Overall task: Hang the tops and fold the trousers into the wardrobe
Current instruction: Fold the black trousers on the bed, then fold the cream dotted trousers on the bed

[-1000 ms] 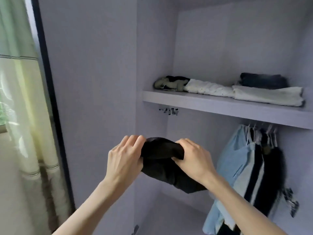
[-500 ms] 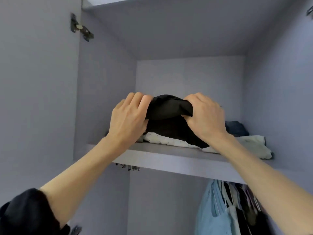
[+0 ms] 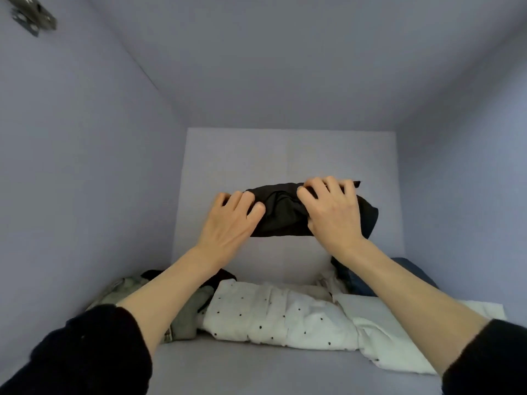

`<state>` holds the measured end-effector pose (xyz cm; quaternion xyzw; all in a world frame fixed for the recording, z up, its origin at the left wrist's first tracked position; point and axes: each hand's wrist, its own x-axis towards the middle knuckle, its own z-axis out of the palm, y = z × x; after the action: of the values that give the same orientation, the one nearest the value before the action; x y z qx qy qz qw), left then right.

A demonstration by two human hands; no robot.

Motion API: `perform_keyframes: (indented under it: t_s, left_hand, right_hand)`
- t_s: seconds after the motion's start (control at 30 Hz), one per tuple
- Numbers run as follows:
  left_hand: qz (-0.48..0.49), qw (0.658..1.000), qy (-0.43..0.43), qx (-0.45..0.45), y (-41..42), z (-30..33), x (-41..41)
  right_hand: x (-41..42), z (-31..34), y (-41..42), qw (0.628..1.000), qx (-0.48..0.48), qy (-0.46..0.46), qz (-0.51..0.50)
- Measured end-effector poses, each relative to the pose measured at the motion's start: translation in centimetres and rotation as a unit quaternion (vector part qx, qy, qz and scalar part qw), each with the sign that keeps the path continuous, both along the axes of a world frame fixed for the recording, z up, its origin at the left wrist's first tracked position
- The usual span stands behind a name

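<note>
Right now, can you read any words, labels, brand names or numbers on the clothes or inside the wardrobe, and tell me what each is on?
None: no readable text anywhere.
White garment: dark dots only, a pattern, no letters.
Black folded trousers, held by left hand and right hand: plain.
Metal hinge: blurred, no marking legible.

Shelf (image 3: 256, 366) under folded clothes (image 3: 279, 315)

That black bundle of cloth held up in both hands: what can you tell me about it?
The black bundle looks like soft, matte fabric folded into a thick, creased roll lying crosswise. The left hand grips its left end and the right hand its right end, fingers curled over the top. It is held in the air above the clothes on the shelf, touching none of them.
</note>
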<state>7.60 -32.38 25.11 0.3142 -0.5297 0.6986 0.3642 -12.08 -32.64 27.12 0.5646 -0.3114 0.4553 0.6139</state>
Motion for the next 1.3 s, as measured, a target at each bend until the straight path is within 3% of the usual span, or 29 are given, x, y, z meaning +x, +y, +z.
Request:
perform_keyframes:
  t_s: [0.1, 0.17, 0.2, 0.23, 0.3, 0.33, 0.37, 0.4, 0.47, 0.53, 0.63, 0.73, 0.8, 0.9, 1.0, 1.07, 1.17, 1.23, 1.3]
  left_hand:
    - [-0.018, 0.999, 0.031, 0.026, -5.0, 0.3, 0.9]
    - [0.009, 0.989, 0.028, 0.147, -8.4, -1.4, 1.5]
    - [0.037, 0.966, 0.021, 0.257, -9.9, -2.6, 1.7]
    - [0.048, 0.92, 0.021, 0.388, -11.4, -3.8, 2.0]
    - [0.034, 0.772, 0.04, 0.634, -13.5, -5.0, 2.7]
    - [0.016, 0.708, 0.068, 0.702, -13.8, -4.8, 3.0]
    - [0.002, 0.676, 0.094, 0.731, -14.0, -4.3, 3.3]
    - [0.0, 0.664, 0.11, 0.739, -14.1, -3.8, 3.5]
    - [0.028, 0.668, 0.112, 0.735, -14.1, -2.6, 3.9]
    - [0.056, 0.687, 0.095, 0.718, -13.4, -1.9, 3.0]
    - [0.003, 0.717, 0.095, 0.691, -10.6, -1.4, 0.0]
    - [-0.173, 0.715, 0.088, 0.671, -5.2, -2.2, -4.9]
    - [-0.321, 0.691, 0.094, 0.64, -0.9, -3.8, -8.0]
    - [-0.454, 0.655, 0.077, 0.599, 6.9, -7.0, -13.4]
    - [-0.548, 0.576, 0.083, 0.601, 14.2, -10.7, -18.4]
    - [-0.596, 0.501, 0.083, 0.622, 19.6, -13.8, -21.5]
    - [-0.628, 0.378, 0.047, 0.679, 29.1, -19.8, -26.7]
    - [-0.634, 0.317, 0.012, 0.705, 34.3, -23.6, -29.0]
    - [-0.616, 0.278, -0.048, 0.736, 39.9, -26.9, -31.8]
  right_hand:
    - [1.6, 0.3, -4.4, 0.999, 0.002, -0.037, -0.004]
    - [2.3, -1.7, -7.9, 0.995, 0.077, -0.035, -0.053]
    - [2.3, -3.1, -9.2, 0.98, 0.169, -0.013, -0.103]
    - [2.1, -4.5, -10.6, 0.948, 0.278, 0.019, -0.154]
    - [0.9, -6.6, -12.6, 0.822, 0.539, 0.054, -0.176]
    - [0.5, -6.9, -12.7, 0.743, 0.649, 0.039, -0.16]
    - [0.0, -6.8, -12.7, 0.691, 0.709, 0.017, -0.141]
    - [-0.4, -6.5, -12.5, 0.675, 0.728, -0.007, -0.119]
    - [-0.9, -5.3, -11.9, 0.691, 0.717, -0.05, -0.077]
    - [-1.7, -4.6, -10.3, 0.705, 0.704, -0.077, -0.046]
    - [-3.3, -4.6, -7.0, 0.729, 0.676, -0.104, -0.025]
    - [-6.7, -5.6, -1.2, 0.767, 0.62, -0.157, -0.044]
    - [-9.0, -6.7, 3.6, 0.793, 0.57, -0.206, -0.059]
    - [-13.1, -9.3, 12.8, 0.803, 0.524, -0.28, -0.047]
    - [-16.2, -13.0, 22.0, 0.793, 0.492, -0.358, 0.005]
    - [-17.6, -16.6, 28.9, 0.768, 0.499, -0.401, 0.013]
    - [-19.8, -24.1, 40.5, 0.688, 0.539, -0.484, 0.03]
    - [-20.7, -28.3, 47.0, 0.638, 0.567, -0.521, 0.022]
    - [-22.6, -31.5, 54.2, 0.596, 0.582, -0.553, -0.016]
